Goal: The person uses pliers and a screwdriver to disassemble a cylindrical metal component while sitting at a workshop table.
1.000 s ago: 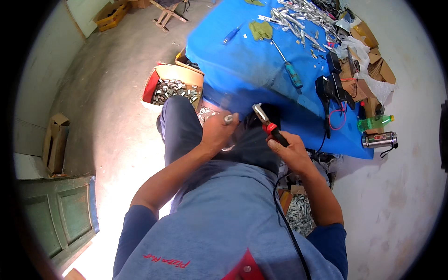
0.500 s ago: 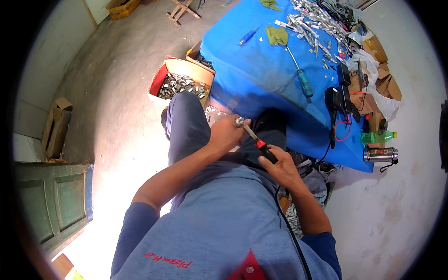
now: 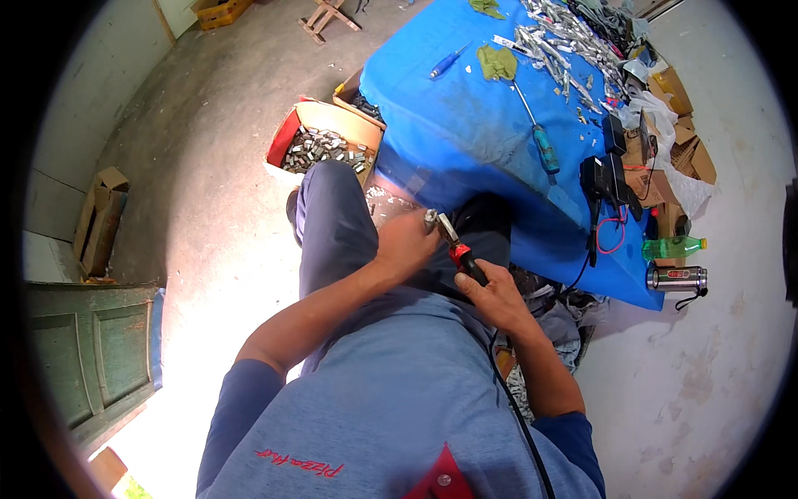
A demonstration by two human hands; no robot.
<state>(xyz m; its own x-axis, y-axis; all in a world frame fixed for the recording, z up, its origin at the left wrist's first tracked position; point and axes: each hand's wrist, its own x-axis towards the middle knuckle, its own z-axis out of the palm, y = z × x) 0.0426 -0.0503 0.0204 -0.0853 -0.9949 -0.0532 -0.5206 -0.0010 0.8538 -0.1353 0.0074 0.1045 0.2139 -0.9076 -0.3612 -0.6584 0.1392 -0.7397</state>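
My left hand (image 3: 405, 244) is closed above my lap, its fingers round a small silvery metal piece (image 3: 430, 217) whose end shows at the top of the fist. Most of that piece is hidden. In my right hand (image 3: 492, 293) are pliers (image 3: 462, 254) with red and black handles. Their metal jaws point up toward the left fist and come close beside the piece. Whether the jaws touch it, I cannot tell. Ahead of my left knee stands an open cardboard box (image 3: 280, 135) holding many small metal blocks (image 3: 320, 150).
A table with a blue cover (image 3: 449, 125) carries two screwdrivers (image 3: 544, 150), green cloths (image 3: 496, 62), and a heap of silvery strips (image 3: 565, 50). Black power adapters (image 3: 594, 175), a green bottle (image 3: 672, 247) and a steel flask (image 3: 675, 278) lie along its right side. A black cable (image 3: 519, 416) crosses my shirt.
The pliers have turned in my right hand, so their jaws now show broader and stand more upright. My left fist has shifted only slightly, still round the metal piece.
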